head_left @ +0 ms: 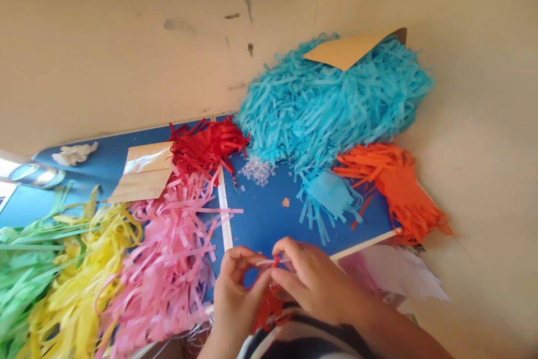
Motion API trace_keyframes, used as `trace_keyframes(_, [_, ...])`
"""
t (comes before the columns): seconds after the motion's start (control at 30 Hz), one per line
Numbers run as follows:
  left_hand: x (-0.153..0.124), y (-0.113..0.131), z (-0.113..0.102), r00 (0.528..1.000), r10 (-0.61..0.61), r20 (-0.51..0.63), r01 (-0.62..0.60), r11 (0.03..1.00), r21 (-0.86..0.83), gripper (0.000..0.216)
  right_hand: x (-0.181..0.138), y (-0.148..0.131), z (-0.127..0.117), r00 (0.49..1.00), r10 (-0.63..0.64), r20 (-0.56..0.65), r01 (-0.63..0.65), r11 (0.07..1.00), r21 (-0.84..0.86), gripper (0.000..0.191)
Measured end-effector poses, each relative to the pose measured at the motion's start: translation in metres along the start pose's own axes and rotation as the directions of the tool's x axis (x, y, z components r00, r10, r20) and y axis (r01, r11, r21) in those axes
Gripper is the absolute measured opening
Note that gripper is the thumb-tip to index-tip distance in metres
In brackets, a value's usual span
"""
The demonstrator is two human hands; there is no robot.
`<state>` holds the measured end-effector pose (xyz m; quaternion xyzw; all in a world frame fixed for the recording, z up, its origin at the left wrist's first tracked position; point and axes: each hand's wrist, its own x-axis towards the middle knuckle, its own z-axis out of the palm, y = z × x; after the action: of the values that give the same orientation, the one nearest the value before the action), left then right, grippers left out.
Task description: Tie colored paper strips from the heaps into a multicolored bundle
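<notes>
My left hand [235, 292] and my right hand [309, 278] meet at the near edge of the blue table [269, 216]. Together they pinch a small red tissue tassel [273, 294], whose twisted top shows between the fingertips while its fringe hangs below the hands. A thin pale strip crosses between the thumbs. Pink fringe [168, 252] lies just left of my left hand.
Piles of cut tissue fringe cover the table: light blue [328, 96] at the back, orange [399, 185] at right, red [205, 146], yellow [79, 275] and green [21, 264] at left. Brown card [145, 177], small clear bits [257, 169], a metal bowl [36, 174], the wall behind.
</notes>
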<state>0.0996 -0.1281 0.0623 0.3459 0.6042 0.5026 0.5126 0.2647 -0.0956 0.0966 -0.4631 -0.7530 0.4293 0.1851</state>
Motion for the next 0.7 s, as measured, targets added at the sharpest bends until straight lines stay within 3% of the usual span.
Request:
trace_keyframes(0.13, [-0.007, -0.013, -0.007, 0.991, 0.119, 0.057, -0.130, 0.944, 0.302, 0.023, -0.004, 0.005, 0.012, 1.000, 0.005, -0.006, -0.006, 0.998, -0.064, 0.006])
trace_keyframes(0.2, [-0.008, -0.022, -0.012, 0.983, 0.137, 0.126, -0.174, 0.915, 0.363, 0.022, -0.005, 0.010, 0.020, 0.999, 0.006, -0.036, -0.010, 0.992, -0.128, 0.011])
trace_keyframes(0.3, [-0.010, -0.028, -0.014, 0.977, 0.164, 0.136, -0.205, 0.898, 0.390, 0.020, -0.007, 0.016, 0.027, 0.989, -0.080, -0.123, 0.057, 0.982, -0.180, 0.014])
trace_keyframes(0.37, [-0.013, -0.025, -0.009, 0.979, 0.163, 0.121, -0.195, 0.916, 0.349, 0.021, -0.008, 0.019, 0.029, 0.982, -0.091, -0.164, 0.087, 0.996, -0.034, 0.017])
trace_keyframes(0.47, [-0.020, -0.013, 0.002, 0.989, 0.091, 0.112, -0.117, 0.962, 0.245, 0.024, -0.010, 0.023, 0.027, 0.992, 0.038, -0.122, 0.007, 0.937, 0.349, 0.021])
trace_keyframes(0.53, [-0.023, -0.008, 0.007, 0.992, 0.064, 0.105, -0.085, 0.975, 0.204, 0.026, -0.014, 0.024, 0.024, 0.993, 0.078, -0.090, -0.032, 0.904, 0.427, 0.022])
trace_keyframes(0.7, [-0.022, -0.012, 0.003, 0.972, 0.143, 0.185, -0.194, 0.936, 0.293, 0.022, -0.031, 0.020, 0.018, 0.998, -0.012, -0.063, 0.022, 0.986, 0.164, 0.006])
